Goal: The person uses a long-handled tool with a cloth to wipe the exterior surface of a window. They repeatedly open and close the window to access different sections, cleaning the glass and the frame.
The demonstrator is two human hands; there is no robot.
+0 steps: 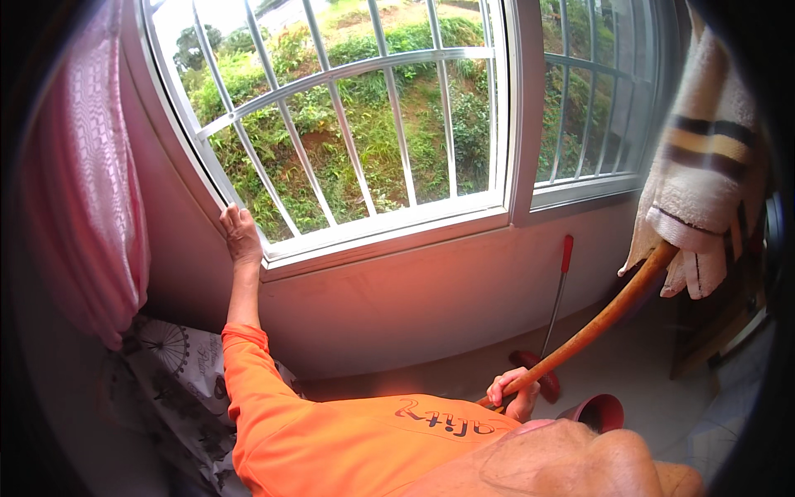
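My left hand (241, 235) is at the lower left side of the white window frame (379, 228), its fingers bent over the frame's edge. Near my chest, my right hand (514, 394) is closed around a long, curved-looking wooden pole (596, 326). The pole rises to the upper right, where its far end is hidden in a cream towel (699, 168) with dark and tan stripes. Metal bars (338, 118) stand outside the window, with a grassy slope behind them.
A pink curtain (93, 186) hangs at the left, above a printed cloth (186, 354). By the wall stands a red-handled tool (566, 255) with a metal shaft and a red lower part. A red bucket (612, 410) is on the floor near my right hand.
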